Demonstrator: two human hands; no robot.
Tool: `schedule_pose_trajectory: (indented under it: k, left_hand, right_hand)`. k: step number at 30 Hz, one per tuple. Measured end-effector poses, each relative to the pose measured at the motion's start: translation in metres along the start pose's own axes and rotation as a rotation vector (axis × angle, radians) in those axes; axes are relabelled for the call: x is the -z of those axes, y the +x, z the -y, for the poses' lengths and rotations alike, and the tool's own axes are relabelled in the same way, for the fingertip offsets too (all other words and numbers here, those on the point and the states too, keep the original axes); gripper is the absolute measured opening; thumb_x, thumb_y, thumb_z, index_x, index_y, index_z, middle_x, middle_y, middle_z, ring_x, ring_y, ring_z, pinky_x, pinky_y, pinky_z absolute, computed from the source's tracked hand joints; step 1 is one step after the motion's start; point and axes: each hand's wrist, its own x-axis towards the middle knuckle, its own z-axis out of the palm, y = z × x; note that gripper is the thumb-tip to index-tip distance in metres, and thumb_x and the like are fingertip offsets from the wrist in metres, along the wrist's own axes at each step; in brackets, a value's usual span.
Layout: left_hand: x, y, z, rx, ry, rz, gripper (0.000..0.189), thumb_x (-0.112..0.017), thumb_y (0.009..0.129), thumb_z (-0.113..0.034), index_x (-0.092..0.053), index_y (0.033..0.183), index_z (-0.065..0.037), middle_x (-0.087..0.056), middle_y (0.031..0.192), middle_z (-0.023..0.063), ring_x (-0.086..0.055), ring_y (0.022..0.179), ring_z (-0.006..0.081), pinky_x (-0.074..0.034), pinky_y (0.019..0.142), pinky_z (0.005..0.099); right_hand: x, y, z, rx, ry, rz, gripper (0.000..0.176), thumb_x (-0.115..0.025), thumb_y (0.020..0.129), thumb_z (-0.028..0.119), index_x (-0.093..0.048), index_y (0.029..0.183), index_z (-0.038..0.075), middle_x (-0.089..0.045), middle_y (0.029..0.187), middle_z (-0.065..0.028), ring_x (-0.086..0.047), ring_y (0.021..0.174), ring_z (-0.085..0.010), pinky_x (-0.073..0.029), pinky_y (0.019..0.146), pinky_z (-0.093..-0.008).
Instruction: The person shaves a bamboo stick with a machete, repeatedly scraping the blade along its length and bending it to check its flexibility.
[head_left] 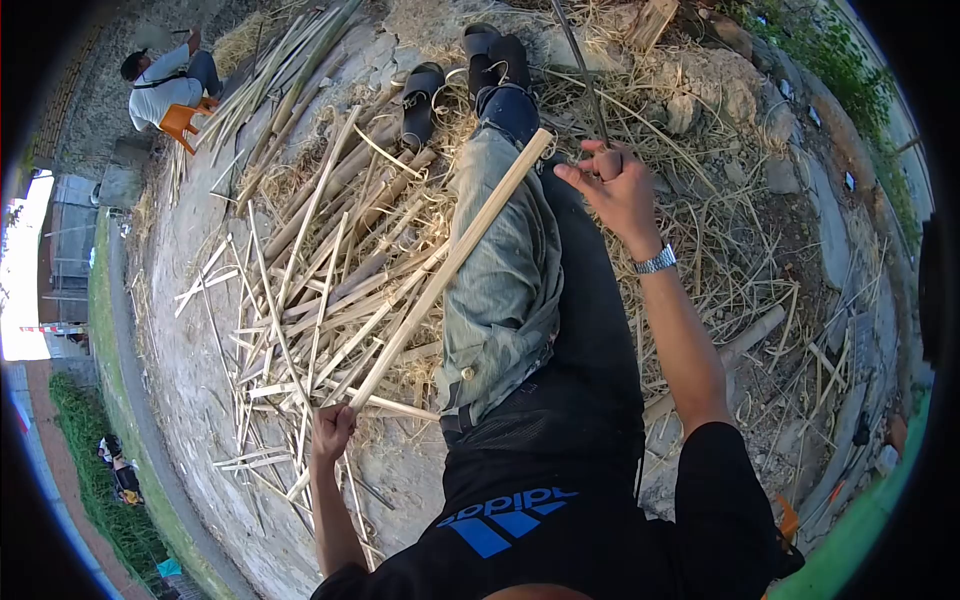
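Observation:
A long pale split bamboo strip slants across my lap, over the grey-green cloth on my leg. My left hand is closed round its lower end. The strip's upper end lies just left of my right hand, which is closed, with a metal watch on the wrist. From those curled fingers a long thin dark rod-like tool runs up to the top edge of the view; a rounded brown end shows in the grip. I cannot tell what kind of tool it is.
Many cut bamboo strips and thicker poles lie piled on the ground to the left. Shavings cover the ground on the right, near rocks. My sandalled feet are ahead. A person sits on an orange chair at upper left.

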Motion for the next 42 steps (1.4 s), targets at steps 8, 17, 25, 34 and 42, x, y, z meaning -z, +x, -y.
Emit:
schedule_pose_trajectory:
  k: [8, 17, 25, 34, 42]
  left_hand:
    - [0.01, -0.011, -0.002, 0.011, 0.005, -0.026, 0.051, -0.056, 0.102, -0.036, -0.058, 0.067, 0.001, -0.052, 0.054, 0.0052, -0.048, 0.052, 0.0121, -0.038, 0.05, 0.0333]
    - [0.046, -0.018, 0.04, 0.062, -0.008, -0.035, 0.045, -0.059, 0.097, -0.029, -0.059, 0.064, 0.001, -0.051, 0.052, 0.0035, -0.046, 0.05, 0.0106, -0.036, 0.048, 0.0324]
    - [0.03, -0.01, 0.026, 0.099, -0.086, -0.012, 0.05, -0.059, 0.099, -0.036, -0.056, 0.064, -0.001, -0.048, 0.053, 0.0004, -0.042, 0.052, 0.0089, -0.032, 0.049, 0.0317]
    - [-0.007, 0.051, -0.017, -0.046, 0.234, -0.14, 0.046, -0.062, 0.1, -0.031, -0.051, 0.069, 0.0, -0.035, 0.053, 0.01, -0.034, 0.051, 0.0157, -0.028, 0.05, 0.0398]
    - [0.011, 0.069, -0.025, -0.189, 0.399, -0.356, 0.035, -0.075, 0.091, -0.025, -0.056, 0.073, -0.003, -0.047, 0.054, 0.0133, -0.041, 0.047, 0.0318, -0.037, 0.049, 0.0407]
  right_hand:
    - [-0.029, 0.03, 0.011, -0.223, 0.141, 0.292, 0.036, -0.083, 0.085, 0.016, -0.051, 0.076, 0.001, -0.068, 0.072, -0.0078, -0.067, 0.056, -0.014, -0.052, 0.051, -0.0305]
    - [0.048, 0.053, -0.045, -0.146, -0.304, 0.142, 0.032, -0.08, 0.087, 0.021, -0.054, 0.081, 0.003, -0.067, 0.074, -0.0122, -0.068, 0.063, -0.0283, -0.052, 0.06, -0.0431]
    - [0.117, 0.051, -0.059, 0.234, -0.714, 0.005, 0.05, -0.077, 0.091, 0.046, -0.05, 0.078, 0.006, -0.059, 0.062, -0.0124, -0.063, 0.065, -0.0347, -0.05, 0.064, -0.0481]
    - [0.049, -0.024, 0.019, -0.526, 0.169, 0.253, 0.037, -0.074, 0.095, 0.036, -0.07, 0.09, -0.001, -0.058, 0.06, 0.0001, -0.055, 0.046, -0.0065, -0.044, 0.044, -0.0265]
    - [0.043, -0.037, -0.003, -0.293, -0.049, 0.27, 0.041, -0.067, 0.101, 0.042, -0.066, 0.1, 0.002, -0.061, 0.067, -0.0064, -0.059, 0.055, -0.0141, -0.046, 0.052, -0.0316]
